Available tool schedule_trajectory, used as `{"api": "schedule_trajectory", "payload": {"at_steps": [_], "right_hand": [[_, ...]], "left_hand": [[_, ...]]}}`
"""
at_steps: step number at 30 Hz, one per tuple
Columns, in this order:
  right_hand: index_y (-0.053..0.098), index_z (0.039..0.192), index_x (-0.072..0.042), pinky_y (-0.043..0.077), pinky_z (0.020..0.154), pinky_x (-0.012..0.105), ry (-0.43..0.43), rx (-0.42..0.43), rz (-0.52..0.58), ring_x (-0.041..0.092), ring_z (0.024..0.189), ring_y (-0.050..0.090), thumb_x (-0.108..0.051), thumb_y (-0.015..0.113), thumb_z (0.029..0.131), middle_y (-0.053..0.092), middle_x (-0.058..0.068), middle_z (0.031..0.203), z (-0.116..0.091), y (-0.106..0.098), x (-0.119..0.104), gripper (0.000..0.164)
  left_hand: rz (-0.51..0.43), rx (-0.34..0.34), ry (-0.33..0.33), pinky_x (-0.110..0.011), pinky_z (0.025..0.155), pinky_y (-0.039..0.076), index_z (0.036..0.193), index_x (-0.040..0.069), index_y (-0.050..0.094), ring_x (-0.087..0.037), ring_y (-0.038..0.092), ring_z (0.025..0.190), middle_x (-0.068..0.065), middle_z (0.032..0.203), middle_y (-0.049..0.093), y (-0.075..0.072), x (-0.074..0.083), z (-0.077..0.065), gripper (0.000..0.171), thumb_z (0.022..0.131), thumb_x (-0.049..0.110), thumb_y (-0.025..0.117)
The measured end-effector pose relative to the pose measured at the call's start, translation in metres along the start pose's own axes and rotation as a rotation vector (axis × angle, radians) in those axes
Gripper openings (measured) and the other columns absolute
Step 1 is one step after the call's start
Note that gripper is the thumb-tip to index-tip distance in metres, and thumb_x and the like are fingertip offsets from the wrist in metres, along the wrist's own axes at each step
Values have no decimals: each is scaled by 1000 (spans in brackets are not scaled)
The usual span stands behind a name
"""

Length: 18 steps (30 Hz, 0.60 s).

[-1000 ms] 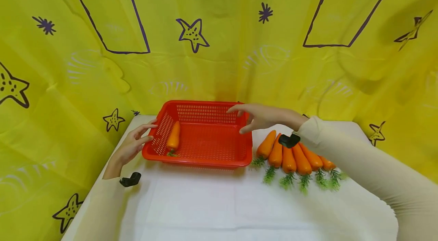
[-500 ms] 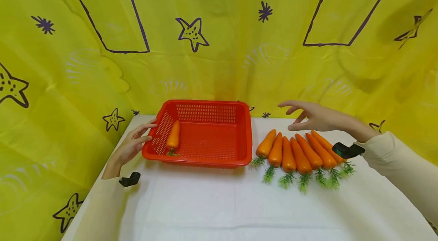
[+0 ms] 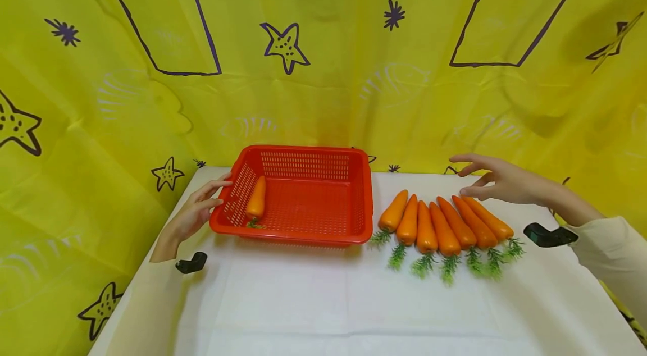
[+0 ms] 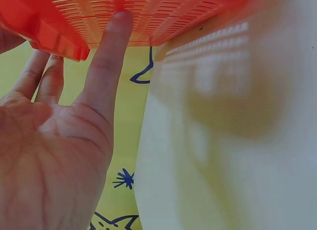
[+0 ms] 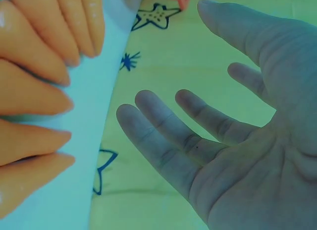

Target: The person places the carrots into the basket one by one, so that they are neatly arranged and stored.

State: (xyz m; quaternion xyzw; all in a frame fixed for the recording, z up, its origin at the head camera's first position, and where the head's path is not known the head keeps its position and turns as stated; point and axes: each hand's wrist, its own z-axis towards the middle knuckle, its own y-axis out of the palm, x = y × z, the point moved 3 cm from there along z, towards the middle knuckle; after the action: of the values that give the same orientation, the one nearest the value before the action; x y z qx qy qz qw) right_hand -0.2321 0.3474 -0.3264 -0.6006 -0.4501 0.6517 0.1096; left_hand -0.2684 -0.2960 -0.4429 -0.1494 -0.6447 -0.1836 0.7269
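A red plastic basket (image 3: 298,236) with slotted walls stands on the white-covered table, and one orange carrot (image 3: 256,199) with a green tuft lies inside at its left. My left hand (image 3: 190,215) is at the basket's left end. In the left wrist view, its straight thumb (image 4: 106,66) touches the slotted wall and the other fingers reach up by the rim. To the right, several carrots (image 3: 445,235) lie in a fanned row, green tops toward me. Above the tips of the rightmost ones, my right hand (image 3: 505,180) hovers with spread fingers, holding nothing.
A yellow curtain (image 3: 323,103) with starfish drawings hangs right behind the table and along its left side. The white tablecloth (image 3: 303,300) stretches in front of the basket and carrots. Each wrist carries a small black device (image 3: 548,235).
My right hand has moved right, from over the basket's right end to above the rightmost carrots. My left hand, the basket and the carrots have stayed in place.
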Motion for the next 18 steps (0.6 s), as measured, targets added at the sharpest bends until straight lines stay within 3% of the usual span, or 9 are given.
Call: {"api": "schedule_trajectory", "payload": {"at_steps": [8, 11, 15, 18], "right_hand": [[32, 156, -1, 61, 74, 35, 17, 35, 46, 29, 100, 72, -11, 71, 98, 51, 34, 138, -5, -2, 30, 71], [33, 155, -1, 62, 73, 35, 42, 48, 45, 28, 99, 73, -14, 71, 98, 52, 35, 138, -5, -2, 46, 70], [33, 155, -1, 62, 78, 41, 89, 35, 49, 41, 107, 68, -17, 69, 100, 50, 37, 140, -7, 0, 73, 68], [32, 156, 1, 60, 83, 45, 118, 4, 51, 46, 113, 64, -20, 68, 101, 49, 38, 142, -11, 2, 91, 69]], "left_hand": [[10, 8, -2, -28, 101, 51, 147, -6, 42, -9, 30, 146, -8, 172, 11, -1, -2, 0, 42, 106, -4, 40], [14, 9, -3, -28, 101, 51, 148, -5, 43, -17, 23, 151, -7, 173, 10, -2, -2, -1, 42, 107, -3, 40], [24, 3, -8, -27, 103, 50, 148, -3, 44, -31, 8, 156, -6, 173, 10, -3, -2, -1, 42, 107, -1, 41], [25, 2, -24, -27, 102, 50, 149, -3, 43, -29, 10, 155, -5, 173, 10, -2, -2, -1, 42, 107, 0, 42]]}}
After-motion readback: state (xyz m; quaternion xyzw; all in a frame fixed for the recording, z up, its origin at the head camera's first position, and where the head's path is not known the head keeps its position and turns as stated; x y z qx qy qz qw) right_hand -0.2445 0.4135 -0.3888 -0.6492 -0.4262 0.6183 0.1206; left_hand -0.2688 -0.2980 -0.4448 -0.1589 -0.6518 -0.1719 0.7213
